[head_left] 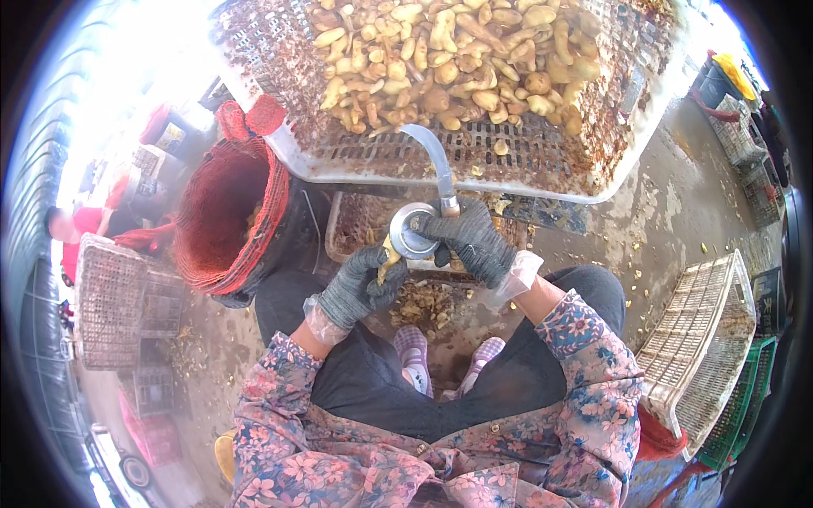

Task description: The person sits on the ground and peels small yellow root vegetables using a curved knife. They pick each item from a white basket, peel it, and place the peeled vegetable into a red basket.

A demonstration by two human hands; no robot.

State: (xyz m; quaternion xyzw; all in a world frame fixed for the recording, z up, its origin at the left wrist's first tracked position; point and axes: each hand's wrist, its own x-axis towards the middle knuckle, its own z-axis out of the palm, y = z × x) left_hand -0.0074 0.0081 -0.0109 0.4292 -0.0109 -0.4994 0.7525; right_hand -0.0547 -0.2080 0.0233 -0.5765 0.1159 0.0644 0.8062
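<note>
My right hand (474, 241), in a grey knit glove, is closed round a tool with a round metal head (415, 233). A clear hose (434, 152) with a metal clamp runs from the tool up toward the tray. My left hand (362, 289), also gloved, grips a small yellow tuber (390, 258) against the left side of the round head. Fingers hide most of the tuber. Beyond my hands, several yellow knobbly tubers (487, 100) lie heaped in a large white slatted tray (385, 152) coated with brown peel scraps.
A black bucket lined with red mesh (279, 182) stands left of my knees. Peel scraps (423, 305) lie between my feet, below a lower crate (343, 229). Stacked white crates (690, 326) and a green crate (745, 406) are at right. Another person (80, 229) is at far left.
</note>
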